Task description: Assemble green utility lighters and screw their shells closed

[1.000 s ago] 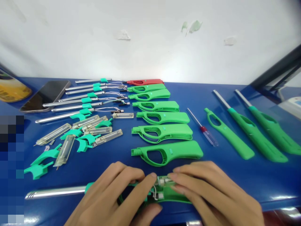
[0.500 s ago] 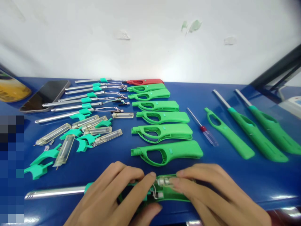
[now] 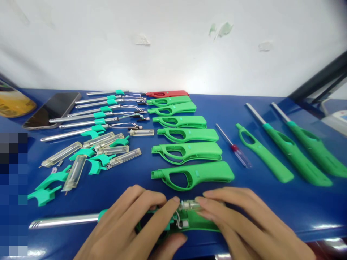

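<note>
Near the front edge lies an opened green lighter shell (image 3: 202, 222), its inside facing up, with a silver tube (image 3: 65, 221) sticking out to the left. My left hand (image 3: 135, 224) grips the shell around its trigger opening, the index fingertip beside white wires (image 3: 177, 218). Between the fingers of my right hand (image 3: 241, 216) is a clear fuel tank (image 3: 191, 205), at the upper edge of the shell. Its right part is hidden by my fingers.
Green shells (image 3: 195, 173) and a red one (image 3: 168, 94) form a column behind my hands. Loose tanks (image 3: 74, 173), teal parts and wired tubes lie left. A screwdriver (image 3: 240, 155) and assembled lighters (image 3: 295, 155) lie right. A phone (image 3: 54, 108) is back left.
The clear tank has turned a little in my right fingers and sits slightly higher at the shell's edge. My right fingertips have shifted slightly; my left hand has stayed in place.
</note>
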### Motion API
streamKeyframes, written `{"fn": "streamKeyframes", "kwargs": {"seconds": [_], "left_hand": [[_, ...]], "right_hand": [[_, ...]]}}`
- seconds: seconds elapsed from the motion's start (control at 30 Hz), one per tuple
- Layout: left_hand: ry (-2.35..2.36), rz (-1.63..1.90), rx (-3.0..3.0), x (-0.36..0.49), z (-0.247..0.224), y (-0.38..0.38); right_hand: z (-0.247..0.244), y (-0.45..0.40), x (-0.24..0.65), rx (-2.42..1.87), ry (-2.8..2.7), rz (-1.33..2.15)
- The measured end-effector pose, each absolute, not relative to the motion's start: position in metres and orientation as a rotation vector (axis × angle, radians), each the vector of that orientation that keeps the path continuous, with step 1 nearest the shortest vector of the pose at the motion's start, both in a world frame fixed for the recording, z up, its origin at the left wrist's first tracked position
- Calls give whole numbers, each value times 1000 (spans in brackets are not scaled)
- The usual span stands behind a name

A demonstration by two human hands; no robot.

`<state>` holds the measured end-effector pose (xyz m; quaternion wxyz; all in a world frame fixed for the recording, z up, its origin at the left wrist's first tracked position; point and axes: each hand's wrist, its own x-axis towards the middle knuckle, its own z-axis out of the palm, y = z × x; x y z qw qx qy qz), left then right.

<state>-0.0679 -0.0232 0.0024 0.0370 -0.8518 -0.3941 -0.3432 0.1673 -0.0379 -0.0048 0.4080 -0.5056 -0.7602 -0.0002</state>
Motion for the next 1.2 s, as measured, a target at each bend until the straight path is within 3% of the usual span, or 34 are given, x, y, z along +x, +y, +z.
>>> {"fn": "streamKeyframes", "kwargs": {"seconds": [0.9, 1.2], "left_hand": [[-1211, -1103, -2676, -67, 4, -21], [-1228, -1089, -2662, -65, 6, -20]], "right_hand": [[8, -27, 189, -1108, -2115, 335], [6, -25, 186, -1149, -2153, 304]]}}
